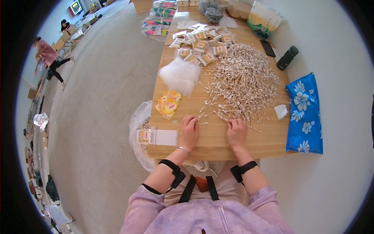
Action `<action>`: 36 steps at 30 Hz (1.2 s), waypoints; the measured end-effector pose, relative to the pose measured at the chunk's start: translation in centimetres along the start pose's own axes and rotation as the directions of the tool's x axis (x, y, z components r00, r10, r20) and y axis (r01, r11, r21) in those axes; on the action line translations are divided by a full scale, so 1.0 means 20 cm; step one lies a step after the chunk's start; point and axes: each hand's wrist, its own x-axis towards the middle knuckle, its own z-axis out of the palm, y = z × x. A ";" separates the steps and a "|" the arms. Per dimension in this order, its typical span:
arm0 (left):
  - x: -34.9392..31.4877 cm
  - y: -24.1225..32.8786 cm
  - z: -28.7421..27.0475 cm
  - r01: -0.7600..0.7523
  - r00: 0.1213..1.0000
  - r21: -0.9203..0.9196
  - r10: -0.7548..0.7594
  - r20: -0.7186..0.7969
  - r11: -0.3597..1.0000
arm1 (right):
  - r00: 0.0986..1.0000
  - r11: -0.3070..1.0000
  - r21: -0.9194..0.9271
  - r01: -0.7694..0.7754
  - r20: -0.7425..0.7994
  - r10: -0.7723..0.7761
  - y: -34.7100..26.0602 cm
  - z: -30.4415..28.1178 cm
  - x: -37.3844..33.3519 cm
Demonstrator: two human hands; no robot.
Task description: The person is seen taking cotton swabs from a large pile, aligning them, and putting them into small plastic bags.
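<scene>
A large heap of loose wooden cotton swabs (249, 78) covers the right half of the wooden table. At its near edge my left hand (189, 132) is closed, with a few swabs sticking out from its fingertips. My right hand (237, 133), also closed, pinches swabs at the heap's lower edge; how many is hidden. Left of my left hand, a white box (166, 138) lies beside a filled swab pack (144, 136) at the table's left edge. Yellow printed cards (168, 104) and a stack of clear plastic bags (180, 74) lie beyond it.
Filled swab packs (200, 45) are piled farther back. On the right are a phone (268, 48), a black bottle (287, 57), a white tissue (280, 112) and a blue floral cushion-like pouch (304, 113). A plastic bag of swabs (136, 124) hangs below the left edge. A person (48, 54) walks far left.
</scene>
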 end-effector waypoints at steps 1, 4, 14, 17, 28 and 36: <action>0.00 0.00 0.00 -0.002 1.000 -0.002 0.002 -0.001 1.000 | 1.000 1.000 0.030 0.005 0.006 -0.005 -0.01 0.01 0.00; -0.02 0.00 -0.03 0.033 0.999 -0.039 -0.032 0.042 0.999 | 1.000 0.999 0.036 0.000 0.027 -0.001 -0.06 0.02 0.01; -0.07 0.09 -0.15 -0.077 0.991 -0.039 0.081 0.104 0.996 | 0.972 0.964 0.223 0.144 0.150 -0.180 -0.27 0.06 -0.04; -0.04 0.07 -0.15 -0.004 0.999 -0.068 0.007 0.048 0.998 | 0.963 0.943 0.273 0.193 0.131 -0.235 -0.28 0.06 -0.06; 0.24 0.06 -0.03 0.140 0.934 0.213 -0.201 0.294 0.967 | 0.966 0.915 0.350 0.202 0.081 -0.245 -0.19 0.09 -0.07; 0.22 -0.06 -0.06 -0.013 0.958 0.027 0.004 0.288 1.000 | 0.974 0.906 0.390 0.165 0.083 -0.213 -0.16 0.03 -0.02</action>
